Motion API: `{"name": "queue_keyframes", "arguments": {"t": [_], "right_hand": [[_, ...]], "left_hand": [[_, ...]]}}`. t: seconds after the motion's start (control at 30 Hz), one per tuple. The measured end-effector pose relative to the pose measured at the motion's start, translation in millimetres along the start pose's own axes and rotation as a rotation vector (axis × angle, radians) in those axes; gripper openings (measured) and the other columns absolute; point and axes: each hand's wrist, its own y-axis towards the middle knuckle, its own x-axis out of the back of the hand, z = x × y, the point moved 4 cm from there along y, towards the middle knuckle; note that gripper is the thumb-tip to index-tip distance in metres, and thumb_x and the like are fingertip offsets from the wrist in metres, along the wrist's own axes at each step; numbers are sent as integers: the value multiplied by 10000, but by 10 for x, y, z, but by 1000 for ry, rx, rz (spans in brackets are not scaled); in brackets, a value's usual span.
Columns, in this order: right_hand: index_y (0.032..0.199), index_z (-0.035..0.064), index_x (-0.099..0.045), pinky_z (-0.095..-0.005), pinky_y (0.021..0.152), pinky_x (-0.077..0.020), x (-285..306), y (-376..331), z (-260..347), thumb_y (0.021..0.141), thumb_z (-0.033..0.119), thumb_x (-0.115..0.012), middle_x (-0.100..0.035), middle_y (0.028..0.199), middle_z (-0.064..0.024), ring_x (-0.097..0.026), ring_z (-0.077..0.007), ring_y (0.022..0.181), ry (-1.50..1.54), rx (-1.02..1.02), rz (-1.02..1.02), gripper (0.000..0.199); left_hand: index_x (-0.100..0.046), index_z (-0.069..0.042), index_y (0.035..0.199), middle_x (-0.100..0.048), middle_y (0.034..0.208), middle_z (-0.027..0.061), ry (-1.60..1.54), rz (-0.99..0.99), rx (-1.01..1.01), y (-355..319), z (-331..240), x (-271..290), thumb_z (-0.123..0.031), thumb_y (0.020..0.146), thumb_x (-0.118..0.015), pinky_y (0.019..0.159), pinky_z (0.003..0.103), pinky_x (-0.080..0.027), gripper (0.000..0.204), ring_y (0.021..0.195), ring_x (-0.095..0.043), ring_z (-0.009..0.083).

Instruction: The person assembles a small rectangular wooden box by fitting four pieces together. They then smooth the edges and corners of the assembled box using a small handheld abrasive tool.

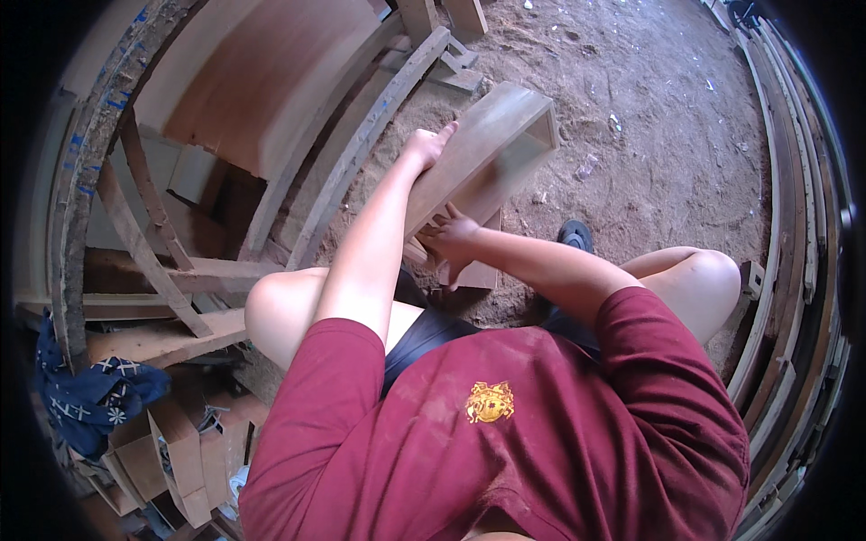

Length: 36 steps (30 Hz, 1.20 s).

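Observation:
A long, narrow wooden box [492, 126], open on one side like a drawer, stands slanted in front of me above the dirt floor. My left hand [429, 147] is closed on its upper left edge, a finger lying along the top face. By the box's near end, my right hand [456, 237] rests with fingers spread, seemingly touching the wood. Beneath it is a small piece of board [478, 275], partly hidden by my arm. What the right fingertips reach inside the box cannot be made out.
At left stands a wooden frame [370, 126] of rough beams with large plywood panels [262, 81]. A dark blue patterned cloth [90, 397] hangs there, above wooden boxes [180, 451]. Long planks [785, 180] are stacked along the right. A dark sandal [575, 236] is on the sandy floor [649, 117].

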Motion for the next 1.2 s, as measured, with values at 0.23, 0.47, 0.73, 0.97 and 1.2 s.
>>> {"name": "queue_keyframes", "arguments": {"t": [0.23,0.47,0.73,0.97,1.2], "right_hand": [[1545,177,-317,-591,1210,-32,43,170,32,452,806,-788,-367,1575,-63,-244,-317,1494,-89,-25,225,1346],[1562,160,-296,-660,1168,-136,256,-437,-1189,531,765,-797,-364,1568,-119,-259,-375,1475,-222,-246,157,1296],[1559,123,-281,-627,1193,-120,222,-55,-735,489,777,-800,-321,1593,-132,-228,-413,1479,-132,-57,334,1357],[1587,163,-189,-607,1203,-114,60,-34,-327,472,784,-804,-272,1616,-124,-199,-386,1498,-141,26,204,1417],[1583,121,-199,-642,1197,-38,227,-193,-871,427,798,-810,-231,1625,-165,-149,-396,1508,-211,-190,312,1473]], "left_hand": [[-740,27,994,-704,1056,266,-6,30,32,36,61,9,-781,859,-495,924,414,-505,855,1054,-689,351],[-747,21,972,-702,1068,266,-30,56,-5,-7,-28,-29,-776,860,-497,928,415,-504,843,1067,-685,352],[-745,32,953,-693,1074,280,-18,-20,25,143,114,-39,-786,852,-498,945,426,-495,860,1084,-674,371],[-737,58,944,-694,1045,297,-8,6,25,20,25,-32,-794,842,-508,922,422,-507,888,1053,-685,372],[-735,63,964,-715,1015,268,-13,-14,3,32,2,-28,-786,849,-514,889,403,-505,885,1005,-697,317]]}}
